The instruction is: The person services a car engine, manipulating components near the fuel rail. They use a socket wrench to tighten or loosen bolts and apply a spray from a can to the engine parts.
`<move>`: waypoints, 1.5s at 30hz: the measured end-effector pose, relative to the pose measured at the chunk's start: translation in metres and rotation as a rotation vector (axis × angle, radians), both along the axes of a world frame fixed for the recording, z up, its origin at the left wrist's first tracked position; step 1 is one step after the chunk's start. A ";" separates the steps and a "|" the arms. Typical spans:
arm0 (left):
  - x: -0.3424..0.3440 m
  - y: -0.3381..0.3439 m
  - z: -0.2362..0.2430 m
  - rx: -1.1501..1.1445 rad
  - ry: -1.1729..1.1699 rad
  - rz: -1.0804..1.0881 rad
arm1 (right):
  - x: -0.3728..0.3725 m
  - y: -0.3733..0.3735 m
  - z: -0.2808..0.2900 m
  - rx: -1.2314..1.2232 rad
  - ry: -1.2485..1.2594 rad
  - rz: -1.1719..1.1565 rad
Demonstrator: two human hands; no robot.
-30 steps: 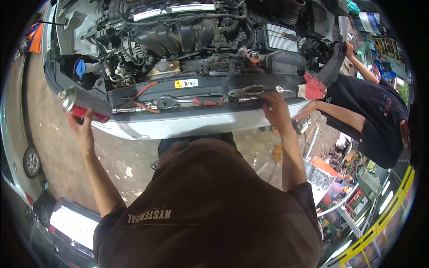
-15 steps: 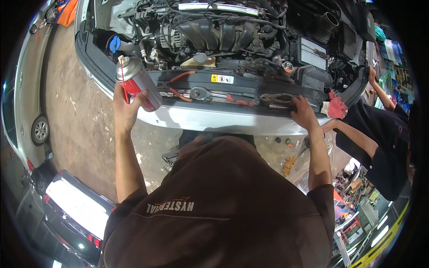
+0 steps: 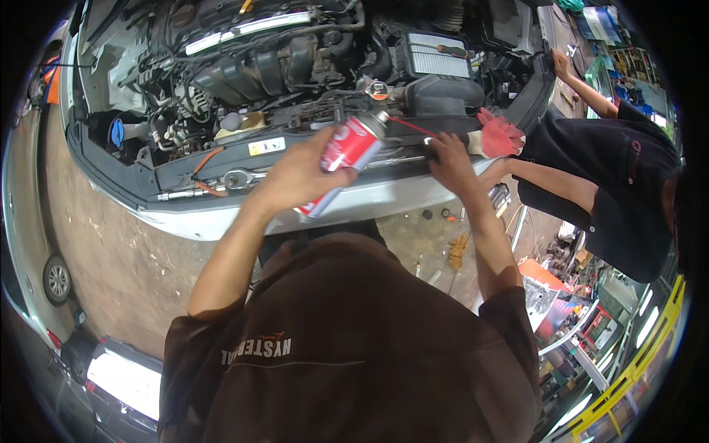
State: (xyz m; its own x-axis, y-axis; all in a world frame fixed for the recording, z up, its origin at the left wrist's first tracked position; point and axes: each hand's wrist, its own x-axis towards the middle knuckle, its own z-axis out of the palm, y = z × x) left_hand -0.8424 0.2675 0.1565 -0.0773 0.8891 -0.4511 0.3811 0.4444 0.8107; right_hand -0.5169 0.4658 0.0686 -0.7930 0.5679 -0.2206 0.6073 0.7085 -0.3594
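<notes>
Two bare hands work at the front edge of an open engine bay that fills the upper half of the frame. At the left of the frame, the silver front bumper [image 3: 221, 214] curves down, and a blue round filler cap [image 3: 117, 133] sits in the upper left corner of the bay. A chrome ratchet wrench [image 3: 236, 179] lies on the black front crossmember [image 3: 221, 159], untouched. Near the middle, the left hand [image 3: 295, 177] is wrapped fully round a red and white aerosol spray can [image 3: 343, 159], tilted with its nozzle toward the upper right; a thin red straw [image 3: 411, 127] runs from the nozzle toward the right hand [image 3: 449, 159]. That hand rests with fingers curled on the crossmember at the straw's tip; whether it grips anything, I cannot tell. No spray mist shows, so the spraying looks aimed and about ready rather than finished. At the right of the frame, another person in a dark shirt presses a red and white work glove [image 3: 501, 134] on the bay's edge.
</notes>
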 end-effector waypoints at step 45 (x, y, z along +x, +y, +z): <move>0.107 0.050 -0.028 0.061 0.316 -0.339 | 0.000 0.073 -0.007 -0.231 -0.252 0.279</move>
State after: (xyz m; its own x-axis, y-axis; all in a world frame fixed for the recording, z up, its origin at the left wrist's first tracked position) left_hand -0.7354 0.3172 0.1289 0.0969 0.9119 -0.3987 0.7295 0.2075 0.6518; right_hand -0.5169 0.5390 0.0614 -0.8140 0.2526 -0.5230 0.4931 0.7763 -0.3927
